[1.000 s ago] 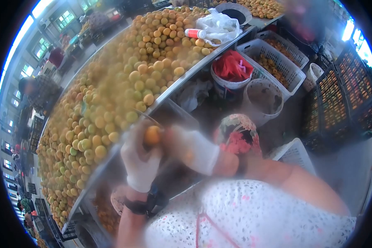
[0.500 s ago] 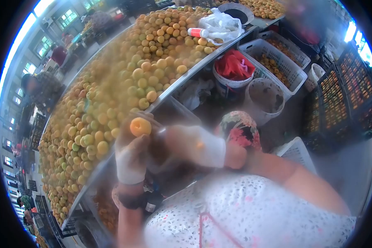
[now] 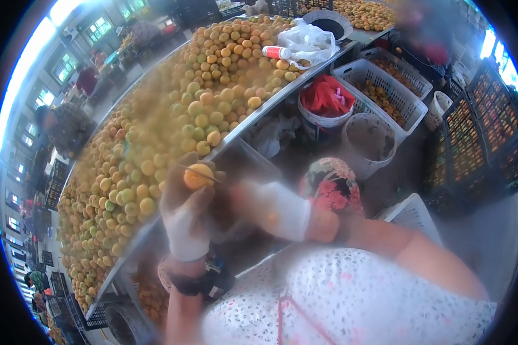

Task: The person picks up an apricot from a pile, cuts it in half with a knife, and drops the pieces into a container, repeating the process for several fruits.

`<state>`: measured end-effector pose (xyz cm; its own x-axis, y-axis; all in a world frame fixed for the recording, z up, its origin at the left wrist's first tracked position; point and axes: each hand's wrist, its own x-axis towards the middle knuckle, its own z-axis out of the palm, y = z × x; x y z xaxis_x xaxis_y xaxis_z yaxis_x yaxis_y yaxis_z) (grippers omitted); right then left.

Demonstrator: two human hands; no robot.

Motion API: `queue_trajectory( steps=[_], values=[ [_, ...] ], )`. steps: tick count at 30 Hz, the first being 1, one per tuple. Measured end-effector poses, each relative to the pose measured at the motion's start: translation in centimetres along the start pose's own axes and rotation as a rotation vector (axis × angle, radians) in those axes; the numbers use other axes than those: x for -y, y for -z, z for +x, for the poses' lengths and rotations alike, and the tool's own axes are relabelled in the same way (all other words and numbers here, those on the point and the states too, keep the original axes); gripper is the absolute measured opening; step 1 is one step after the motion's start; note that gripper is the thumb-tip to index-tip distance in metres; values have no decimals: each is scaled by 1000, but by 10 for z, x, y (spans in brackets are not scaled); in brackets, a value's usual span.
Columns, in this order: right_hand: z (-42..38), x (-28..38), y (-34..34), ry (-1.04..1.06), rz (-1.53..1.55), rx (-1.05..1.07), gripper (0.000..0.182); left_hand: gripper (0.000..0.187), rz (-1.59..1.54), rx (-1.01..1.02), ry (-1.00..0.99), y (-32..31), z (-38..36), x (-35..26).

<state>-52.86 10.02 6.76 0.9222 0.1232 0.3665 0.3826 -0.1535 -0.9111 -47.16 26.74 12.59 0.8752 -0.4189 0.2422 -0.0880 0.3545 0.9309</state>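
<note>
In a white, stained glove, my left hand (image 3: pixel 185 215) has its fingers wrapped round an orange-yellow apricot (image 3: pixel 197 179). A thin knife blade (image 3: pixel 204 174) lies across the top of that fruit. My right hand (image 3: pixel 267 208), also gloved in white, is closed at the blade's near end; its fingertips and the handle are blurred. Beside both hands, a wide heap of apricots (image 3: pixel 126 192) covers the metal-edged table (image 3: pixel 244 127).
A white plastic bag (image 3: pixel 308 41) and a red-and-white tube (image 3: pixel 276 52) lie on the heap. Right of the table stand a bucket with a red bag (image 3: pixel 328 98), a whitish bucket (image 3: pixel 369 146), white crates (image 3: pixel 406 129) of cut fruit and stacked black crates (image 3: pixel 466 135). Other people work beyond.
The knife blade has come over the apricot, which was uncovered before. My right hand has shifted slightly left and down, and the left hand still grips the fruit.
</note>
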Motion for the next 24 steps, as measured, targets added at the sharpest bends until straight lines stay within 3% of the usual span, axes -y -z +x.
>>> queue_trajectory(
  steps=[6, 9, 11, 16, 20, 24],
  values=[
    [2, -27, -13, 31, 7, -78, 29, 54, -134, -7, -16, -9, 3, 8],
    [5, -30, -16, 31, -141, -112, 29, 56, -246, -57, 115, -6, 8, 18],
    [7, -29, -16, 35, -257, -137, 30, 61, -456, 100, 193, -1, 14, 29],
    [11, -27, -13, 175, -431, -227, 27, 63, -252, -67, 162, 1, 20, 36],
    [12, -30, -10, 87, -499, -162, 26, 59, -152, -175, 67, -3, 24, 33],
    [11, -35, -12, 98, -495, -185, 27, 58, -226, -65, 145, 13, 25, 44]
  ],
)
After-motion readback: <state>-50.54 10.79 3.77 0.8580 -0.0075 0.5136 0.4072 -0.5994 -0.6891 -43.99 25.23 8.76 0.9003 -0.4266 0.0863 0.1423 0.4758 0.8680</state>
